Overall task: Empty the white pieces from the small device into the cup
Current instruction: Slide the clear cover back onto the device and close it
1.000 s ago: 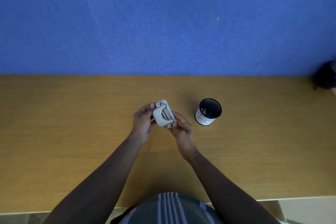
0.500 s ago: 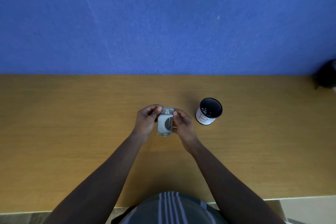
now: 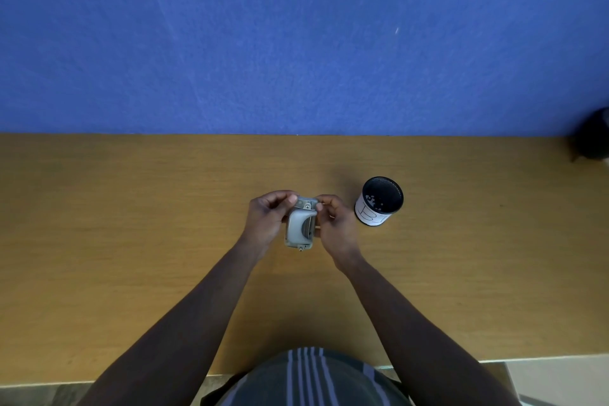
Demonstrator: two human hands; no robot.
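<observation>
A small grey device (image 3: 299, 227), a hole punch by its look, is held between both hands over the middle of the wooden table (image 3: 131, 224). My left hand (image 3: 268, 216) grips its left side and far end. My right hand (image 3: 336, 222) holds its right side, fingertips at the far end. The device's long axis points away from me. A black cup (image 3: 379, 202) with a white band on its wall stands upright just right of my right hand. Several white pieces lie inside the cup.
A blue wall rises behind the table's far edge. A dark object (image 3: 594, 138) sits at the far right edge of the table. The table's near edge runs just in front of my striped shirt.
The device has been turned from a tilted pose to pointing straight away from me. Both hands have shifted their grip towards its far end. The cup has not moved.
</observation>
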